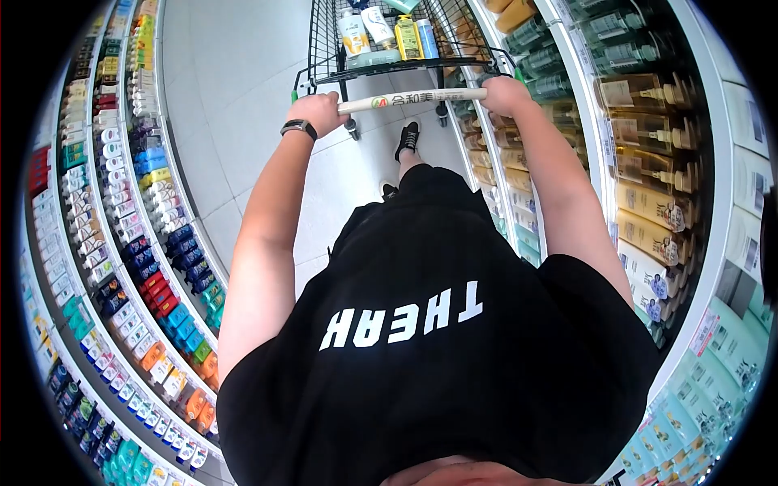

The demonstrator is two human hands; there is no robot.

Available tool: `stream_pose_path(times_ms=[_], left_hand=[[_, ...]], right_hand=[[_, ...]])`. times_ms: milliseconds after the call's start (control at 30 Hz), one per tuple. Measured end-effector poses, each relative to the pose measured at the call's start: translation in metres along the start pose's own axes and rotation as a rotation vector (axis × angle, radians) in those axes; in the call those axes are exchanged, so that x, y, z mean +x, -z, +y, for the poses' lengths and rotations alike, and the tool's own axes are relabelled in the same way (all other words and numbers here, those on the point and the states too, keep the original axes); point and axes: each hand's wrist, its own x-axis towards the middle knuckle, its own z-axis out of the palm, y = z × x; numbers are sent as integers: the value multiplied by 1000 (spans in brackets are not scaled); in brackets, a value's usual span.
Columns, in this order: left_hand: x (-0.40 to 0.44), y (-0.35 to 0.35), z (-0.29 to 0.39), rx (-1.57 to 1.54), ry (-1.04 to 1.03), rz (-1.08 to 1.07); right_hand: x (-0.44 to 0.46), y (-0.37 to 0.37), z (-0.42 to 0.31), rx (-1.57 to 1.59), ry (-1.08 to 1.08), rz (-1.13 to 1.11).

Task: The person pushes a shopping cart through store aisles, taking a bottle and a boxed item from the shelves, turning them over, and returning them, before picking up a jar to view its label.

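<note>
My left hand [318,113] is closed round the left end of the pale handle [413,100] of a shopping cart; a dark band sits on that wrist. At the handle's right end my right hand [504,95] is wrapped round it too. Beyond the handle is the black wire cart [322,49]. Several bottles stand or lean inside near its closest edge: a white and orange bottle [353,34], a white and blue one [378,26], a yellow one [408,39] and a blue and yellow one [426,39]. A pale green item [374,58] lies in front of them.
Shelves of small colourful bottles [154,292] line the left side. On the right, shelves hold large amber pump bottles [644,130] and pale green bottles [733,340]. Grey floor tiles [215,105] run between them. A black shoe [408,139] shows below the handle.
</note>
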Motion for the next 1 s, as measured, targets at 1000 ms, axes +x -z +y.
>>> stream_pose_path(times_ms=[1000], left_hand=[[135,68,-116,53,128,-30]], right_hand=[[151,118,-28,4,124,11]])
